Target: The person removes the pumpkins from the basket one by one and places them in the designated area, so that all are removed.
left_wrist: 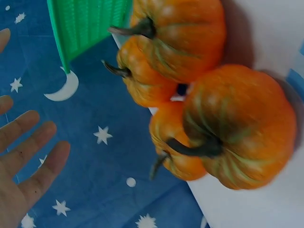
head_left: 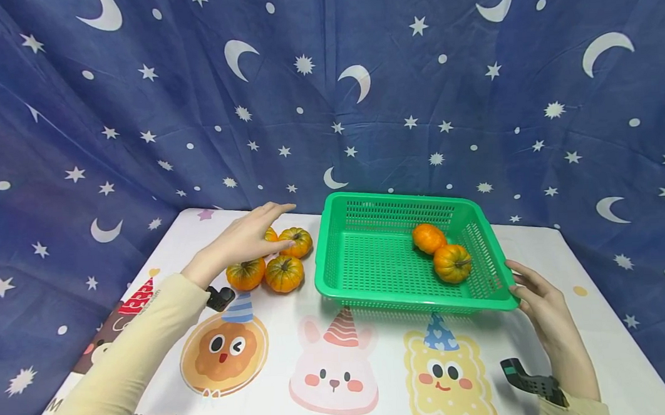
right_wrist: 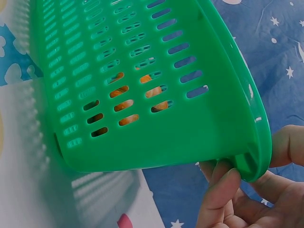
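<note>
A green plastic basket (head_left: 416,302) stands on the table, with two small orange pumpkins (head_left: 452,264) inside at its right. My right hand (head_left: 546,306) grips the rim at the basket's near right corner, fingers curled about the edge in the right wrist view. To the left of the basket, several more small pumpkins (head_left: 284,274) lie close together. Over this group hovers my left hand (head_left: 246,240), its fingers extended and partly covering the rear pumpkins. In the left wrist view, the fingers (left_wrist: 40,166) are spread, apart from the pumpkins, with nothing held.
The white tablecloth (head_left: 398,379) carries cartoon figures and lettering. Behind the table hangs a blue curtain (head_left: 301,146) with moons and stars, close to the basket's far rim. Each wrist wears a black camera mount (head_left: 530,382).
</note>
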